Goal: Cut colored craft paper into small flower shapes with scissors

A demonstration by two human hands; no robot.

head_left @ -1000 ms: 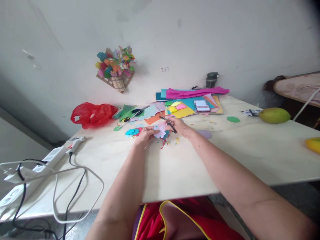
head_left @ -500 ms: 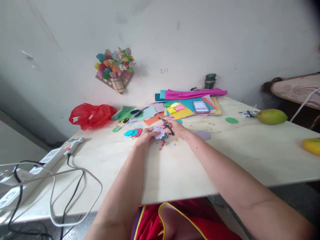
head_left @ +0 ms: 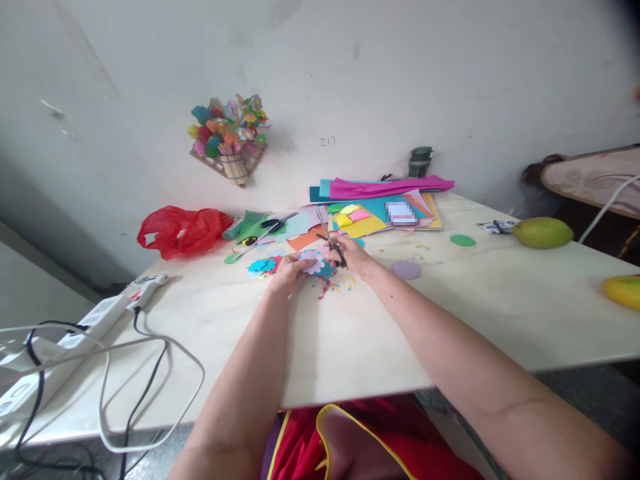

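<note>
Pinched in my left hand (head_left: 289,272) is a lilac paper flower (head_left: 313,261) with a scalloped edge. My right hand (head_left: 354,255) is closed round the black handles of a pair of scissors (head_left: 329,240), whose blades point up and away, just right of the flower. Blue paper (head_left: 326,269) shows beneath the lilac flower. Left of my left hand lie blue and red cut paper flowers (head_left: 263,268). Small coloured paper scraps (head_left: 334,285) are scattered under my hands. A lilac paper disc (head_left: 406,269) rests to the right of my right hand.
Coloured paper sheets (head_left: 370,224) and black-handled scissors (head_left: 273,225) lie at the back. A red plastic bag (head_left: 185,232) sits at the left, near a power strip (head_left: 95,320) with loose cables. A green mango (head_left: 543,232) and a green disc (head_left: 463,240) are on the right.
The lilac flower has shifted slightly left in my left hand. The scissors have turned a little more upright, their tips moving right.
</note>
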